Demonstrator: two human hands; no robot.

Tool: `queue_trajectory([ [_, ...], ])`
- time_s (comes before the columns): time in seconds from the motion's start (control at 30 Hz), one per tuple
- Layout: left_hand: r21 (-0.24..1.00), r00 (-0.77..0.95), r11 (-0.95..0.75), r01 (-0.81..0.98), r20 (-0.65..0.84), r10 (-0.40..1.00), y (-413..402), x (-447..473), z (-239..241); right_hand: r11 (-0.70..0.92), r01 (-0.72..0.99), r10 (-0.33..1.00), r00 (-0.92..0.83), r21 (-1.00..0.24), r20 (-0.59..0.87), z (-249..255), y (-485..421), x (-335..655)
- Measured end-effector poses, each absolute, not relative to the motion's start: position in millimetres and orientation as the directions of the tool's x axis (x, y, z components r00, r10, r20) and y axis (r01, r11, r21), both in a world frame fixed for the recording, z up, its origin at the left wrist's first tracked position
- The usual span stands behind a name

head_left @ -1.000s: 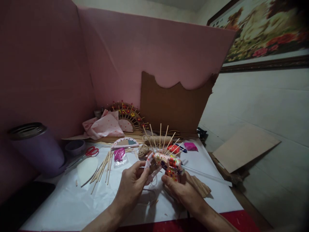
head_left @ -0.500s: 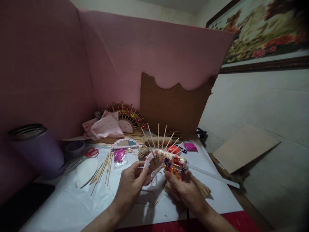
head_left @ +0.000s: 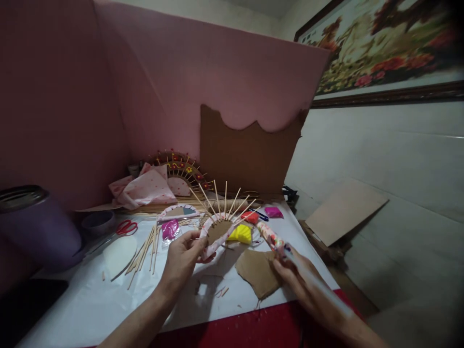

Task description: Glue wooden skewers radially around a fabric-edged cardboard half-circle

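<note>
My left hand is closed on the lower left edge of a half-round cardboard piece. Pale pink cloth wraps its rim, and several thin wooden sticks fan up from its curved edge. Off to the right, my right hand is wrapped round a flower-patterned hot glue gun. A long translucent glue stick trails from the gun's back end. Between the hands, a torn brown cardboard piece lies on the table, with a yellow packet behind it.
Loose sticks, red-handled scissors, a purple tumbler and a bowl are on the left. Behind stand pink cloth, a decorated fan shape and upright cardboard. Magenta packets lie about.
My right hand has drawn the glue gun away to the right from the stick-edged piece. The yellow packet and torn cardboard now show. The view has shifted slightly right.
</note>
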State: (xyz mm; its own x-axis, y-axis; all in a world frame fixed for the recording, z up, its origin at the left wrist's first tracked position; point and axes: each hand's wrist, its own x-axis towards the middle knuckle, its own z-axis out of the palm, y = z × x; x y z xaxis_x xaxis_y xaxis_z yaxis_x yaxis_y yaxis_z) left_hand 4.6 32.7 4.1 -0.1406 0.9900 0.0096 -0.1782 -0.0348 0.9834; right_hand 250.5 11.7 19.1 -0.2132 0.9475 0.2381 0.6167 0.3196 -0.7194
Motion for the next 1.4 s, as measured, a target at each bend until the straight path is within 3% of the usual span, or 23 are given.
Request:
queue_trajectory([
  [0.1, 0.983, -0.126, -0.043, -0.181, 0.021, 0.992, 32.0, 5.3, 1.6, 0.387, 0.826, 0.919, -0.313, -0.409, 0.239, 6.0, -3.7, 262.3],
  [0.2, 0.980, -0.122, -0.053, -0.192, 0.030, 0.992, 30.8, 6.5, 0.8, 0.436, 0.865, 0.899, -0.406, -0.248, 0.164, -4.5, -19.2, 261.1],
  [0.3, 0.978, -0.125, -0.063, -0.198, 0.038, 0.991, 29.6, 7.7, 2.8, 0.488, 0.844, 0.873, -0.474, -0.225, 0.113, -10.7, -28.2, 254.2],
  [0.4, 0.977, -0.133, -0.072, -0.201, 0.045, 0.990, 29.4, 8.4, 4.6, 0.512, 0.835, 0.859, -0.487, -0.203, 0.159, -15.3, -24.7, 249.0],
  [0.83, 0.975, -0.132, -0.088, -0.205, 0.062, 0.989, 32.4, 6.3, -1.0, 0.315, 0.946, 0.932, -0.294, -0.072, 0.214, -31.8, -5.4, 248.5],
  [0.97, 0.972, -0.125, -0.078, -0.220, 0.051, 0.991, 28.7, 8.7, 2.5, 0.312, 0.938, 0.943, -0.286, -0.153, 0.170, -17.6, -6.6, 248.6],
  [1.07, 0.965, -0.081, -0.055, -0.256, 0.035, 0.996, 24.4, 11.4, 5.7, 0.417, 0.861, 0.901, -0.349, -0.291, 0.257, 6.1, -4.8, 248.2],
  [1.1, 0.961, -0.060, -0.045, -0.271, 0.030, 0.998, 23.0, 12.4, 6.4, 0.461, 0.798, 0.882, -0.368, -0.387, 0.294, 13.0, -2.5, 245.4],
  [1.17, 0.953, -0.018, -0.026, -0.303, 0.022, 1.000, 20.3, 14.5, 7.3, 0.438, 0.596, 0.898, -0.328, -0.672, 0.294, 20.9, 5.5, 234.7],
  [1.23, 0.938, 0.024, -0.010, -0.348, 0.019, 1.000, 18.2, 16.1, 7.5, 0.244, 0.269, 0.941, -0.298, -0.932, 0.160, 19.3, 17.4, 218.9],
  [1.3, 0.925, 0.055, -0.014, -0.380, 0.037, 0.998, 17.3, 16.8, 6.9, -0.042, -0.067, 0.935, -0.355, -0.997, -0.015, 11.6, 30.9, 202.4],
  [1.4, 0.931, 0.064, -0.054, -0.361, 0.083, 0.994, 18.3, 16.2, 4.1, -0.096, -0.226, 0.927, -0.374, -0.970, -0.004, 0.3, 47.6, 184.0],
])
